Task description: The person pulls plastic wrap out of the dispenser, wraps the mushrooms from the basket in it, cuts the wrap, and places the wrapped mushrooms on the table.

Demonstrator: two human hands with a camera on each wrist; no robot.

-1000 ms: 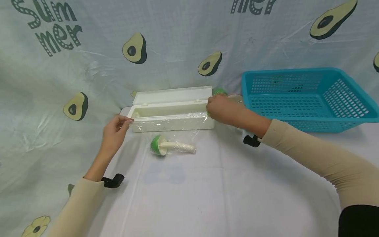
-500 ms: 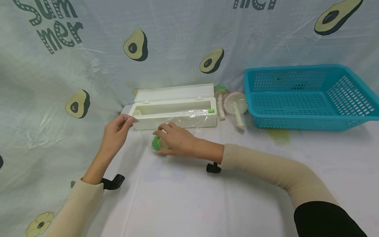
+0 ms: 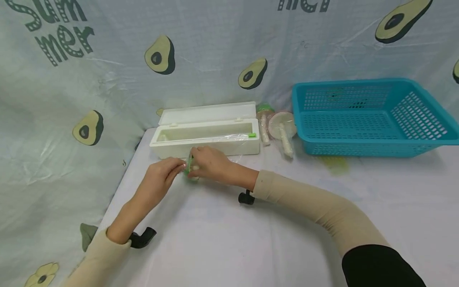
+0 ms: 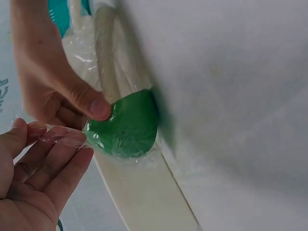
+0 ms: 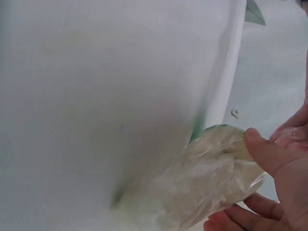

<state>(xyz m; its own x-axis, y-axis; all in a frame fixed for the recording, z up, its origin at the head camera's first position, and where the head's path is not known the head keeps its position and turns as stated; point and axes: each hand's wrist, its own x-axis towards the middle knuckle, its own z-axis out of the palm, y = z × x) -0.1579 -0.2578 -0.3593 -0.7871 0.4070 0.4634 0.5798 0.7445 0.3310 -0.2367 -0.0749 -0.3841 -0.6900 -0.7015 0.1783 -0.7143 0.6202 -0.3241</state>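
A toy mushroom with a green cap [image 4: 126, 126] and pale stem lies in clear cling film, in front of a long white cling film dispenser box [image 3: 229, 148]. My right hand [image 3: 211, 164] grips the mushroom at its cap, thumb on the green edge in the left wrist view. Beside the cap, my left hand [image 3: 162, 175] pinches a gathered strip of cling film [image 4: 65, 136] between thumb and fingers. The right wrist view shows the film wrinkled over the pale underside [image 5: 211, 168]. In the head view my right hand hides most of the mushroom.
The dispenser's lid [image 3: 208, 115] stands open at the back, and a green slider [image 3: 252, 135] sits at its right end. Two wrapped mushrooms lie right of it, one green-capped [image 3: 264, 127], one pale-capped [image 3: 283, 129]. A blue plastic basket [image 3: 362, 148] stands farther right.
My right hand has come from the dispenser's right end to the mushroom and taken hold of it. My left hand has moved right from the dispenser's left corner, bringing the film edge to the cap.
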